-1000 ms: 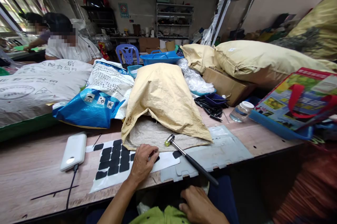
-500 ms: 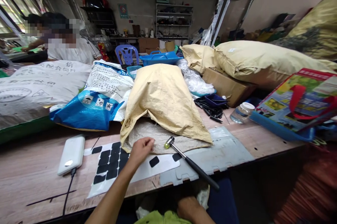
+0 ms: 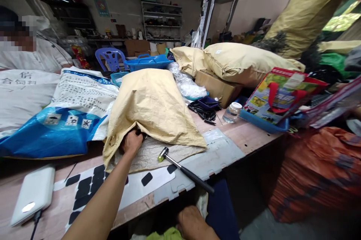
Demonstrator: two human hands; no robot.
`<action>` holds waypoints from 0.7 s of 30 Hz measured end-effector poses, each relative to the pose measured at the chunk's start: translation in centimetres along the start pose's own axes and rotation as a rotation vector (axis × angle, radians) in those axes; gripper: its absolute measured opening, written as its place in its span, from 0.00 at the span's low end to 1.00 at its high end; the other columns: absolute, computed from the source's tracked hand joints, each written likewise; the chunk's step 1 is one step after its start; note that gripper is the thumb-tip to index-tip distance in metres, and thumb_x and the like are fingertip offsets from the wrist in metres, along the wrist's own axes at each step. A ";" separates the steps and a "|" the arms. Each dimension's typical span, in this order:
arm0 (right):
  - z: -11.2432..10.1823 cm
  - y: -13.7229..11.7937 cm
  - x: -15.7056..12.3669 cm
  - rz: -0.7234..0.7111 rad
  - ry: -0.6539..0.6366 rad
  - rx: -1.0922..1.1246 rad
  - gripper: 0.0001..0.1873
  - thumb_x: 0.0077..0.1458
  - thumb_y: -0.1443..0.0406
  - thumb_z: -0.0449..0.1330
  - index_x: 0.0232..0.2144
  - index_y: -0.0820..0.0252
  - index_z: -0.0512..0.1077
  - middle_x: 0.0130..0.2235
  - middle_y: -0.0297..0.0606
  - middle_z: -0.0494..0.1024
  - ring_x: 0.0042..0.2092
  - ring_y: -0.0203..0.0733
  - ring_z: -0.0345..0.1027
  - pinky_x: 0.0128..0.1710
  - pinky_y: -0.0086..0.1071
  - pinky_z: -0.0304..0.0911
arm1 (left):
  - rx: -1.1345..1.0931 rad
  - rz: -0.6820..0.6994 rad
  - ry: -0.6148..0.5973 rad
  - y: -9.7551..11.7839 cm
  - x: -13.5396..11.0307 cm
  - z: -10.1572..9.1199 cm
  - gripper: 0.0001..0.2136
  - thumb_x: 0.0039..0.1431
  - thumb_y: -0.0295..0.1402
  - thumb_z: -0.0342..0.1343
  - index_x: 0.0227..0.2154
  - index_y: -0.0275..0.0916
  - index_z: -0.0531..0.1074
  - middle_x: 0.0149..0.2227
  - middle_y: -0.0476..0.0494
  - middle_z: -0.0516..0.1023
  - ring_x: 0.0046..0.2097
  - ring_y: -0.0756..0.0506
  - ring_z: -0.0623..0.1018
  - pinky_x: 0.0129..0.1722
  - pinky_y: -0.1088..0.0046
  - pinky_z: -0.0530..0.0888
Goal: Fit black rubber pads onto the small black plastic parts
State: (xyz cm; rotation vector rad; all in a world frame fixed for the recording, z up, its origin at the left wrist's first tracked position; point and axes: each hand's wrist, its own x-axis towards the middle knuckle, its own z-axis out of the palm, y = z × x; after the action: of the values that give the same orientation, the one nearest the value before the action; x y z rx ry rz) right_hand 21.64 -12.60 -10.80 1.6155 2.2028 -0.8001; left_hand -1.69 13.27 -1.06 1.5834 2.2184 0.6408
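My left hand reaches into the mouth of a tan woven sack lying on the wooden bench. Its fingertips are hidden under the sack's edge, so what they touch is out of sight. Just right of the hand lies a small hammer with a yellow-green head and a black handle. Under my forearm lies a white sheet with several black pads. My right hand rests low at my lap beside a green cloth; its fingers do not show.
A grey plastic panel lies at the bench edge. A white power bank sits at left, before a blue-and-white sack. Black parts, a small bottle, a cardboard box and a printed bag stand to the right. A person sits at far left.
My left hand left the sheet of black pads and moved forward into the sack's mouth. The view has swung to the right. My right hand has stayed at my lap.
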 end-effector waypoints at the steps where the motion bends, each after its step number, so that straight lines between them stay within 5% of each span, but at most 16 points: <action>1: -0.2 -0.1 -0.2 -0.008 -0.001 -0.010 0.14 0.58 0.63 0.61 0.40 0.64 0.83 0.42 0.53 0.84 0.49 0.61 0.78 0.54 0.45 0.69 | -0.010 0.027 0.011 -0.2 0.0 0.0 0.18 0.60 0.41 0.53 0.45 0.38 0.79 0.41 0.32 0.83 0.41 0.33 0.81 0.38 0.61 0.73; 8: -3.1 0.3 -2.6 -0.082 0.048 0.074 0.12 0.57 0.66 0.62 0.43 0.60 0.81 0.45 0.48 0.83 0.48 0.57 0.77 0.48 0.40 0.69 | -0.048 0.306 0.028 -0.2 0.8 0.6 0.13 0.59 0.35 0.54 0.42 0.39 0.80 0.35 0.44 0.81 0.39 0.42 0.77 0.40 0.71 0.71; 14: -10.7 -0.2 -8.2 -0.322 0.221 0.551 0.11 0.62 0.66 0.60 0.44 0.48 0.78 0.43 0.31 0.81 0.46 0.40 0.75 0.45 0.27 0.65 | -0.011 0.435 0.010 -1.1 0.9 0.8 0.12 0.59 0.28 0.53 0.40 0.39 0.80 0.40 0.40 0.79 0.44 0.40 0.76 0.46 0.68 0.70; 17: -13.6 0.2 -8.0 -0.343 0.480 0.543 0.10 0.67 0.64 0.54 0.41 0.53 0.77 0.37 0.34 0.79 0.39 0.39 0.72 0.41 0.30 0.64 | 0.010 0.458 0.001 -1.4 -0.4 0.6 0.12 0.59 0.29 0.54 0.42 0.39 0.80 0.40 0.41 0.77 0.44 0.40 0.76 0.46 0.67 0.70; 19: -14.1 1.1 -6.5 -0.217 0.735 0.422 0.11 0.67 0.65 0.53 0.43 0.55 0.75 0.40 0.39 0.77 0.43 0.44 0.70 0.44 0.35 0.64 | 0.036 0.456 0.002 -1.7 -1.9 0.5 0.13 0.60 0.30 0.55 0.44 0.40 0.80 0.39 0.41 0.77 0.44 0.40 0.75 0.45 0.66 0.70; 21: -13.7 2.1 -4.8 -0.108 0.854 0.266 0.10 0.64 0.66 0.55 0.45 0.56 0.75 0.42 0.42 0.75 0.44 0.47 0.68 0.46 0.39 0.64 | 0.066 0.460 0.003 -2.1 -4.0 0.2 0.14 0.61 0.31 0.55 0.47 0.42 0.79 0.40 0.41 0.77 0.45 0.39 0.75 0.46 0.64 0.69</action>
State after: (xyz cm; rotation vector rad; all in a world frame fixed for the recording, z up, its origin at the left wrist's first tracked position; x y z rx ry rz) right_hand 26.32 -7.79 2.17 2.2950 2.8485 -0.4775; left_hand -1.91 8.95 -2.33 2.1516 1.8986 0.6928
